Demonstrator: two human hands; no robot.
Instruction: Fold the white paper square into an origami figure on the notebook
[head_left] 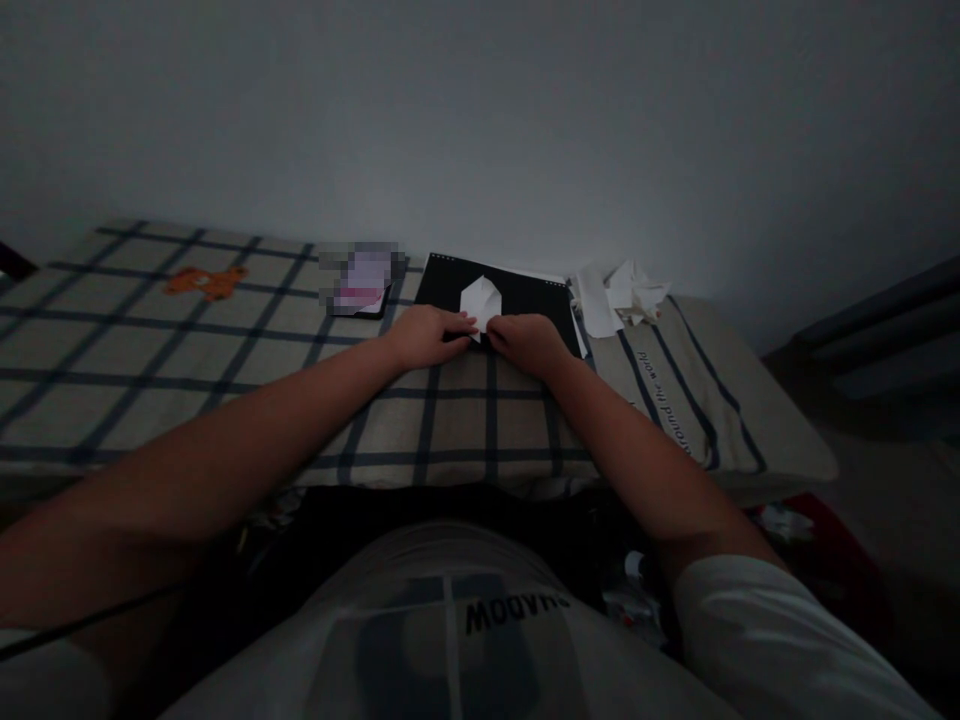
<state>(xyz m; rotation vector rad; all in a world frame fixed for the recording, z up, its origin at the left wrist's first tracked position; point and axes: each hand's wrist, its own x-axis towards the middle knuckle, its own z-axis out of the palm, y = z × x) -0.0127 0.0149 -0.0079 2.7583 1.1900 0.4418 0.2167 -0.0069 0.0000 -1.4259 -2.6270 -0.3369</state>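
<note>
A small white folded paper (480, 298) lies on a black pad (525, 292) at the far side of a checked tablecloth. My left hand (429, 336) presses on the paper's lower left edge with fingers curled and pinched. From the right, my right hand (529, 342) meets it and pinches the paper's lower right corner. Both hands touch at the paper's bottom tip.
A pile of crumpled white paper scraps (621, 296) lies right of the pad. A phone (363, 280) rests left of it, and an orange bear print (204, 282) marks the cloth (225, 350) at far left. A plain wall rises behind the table.
</note>
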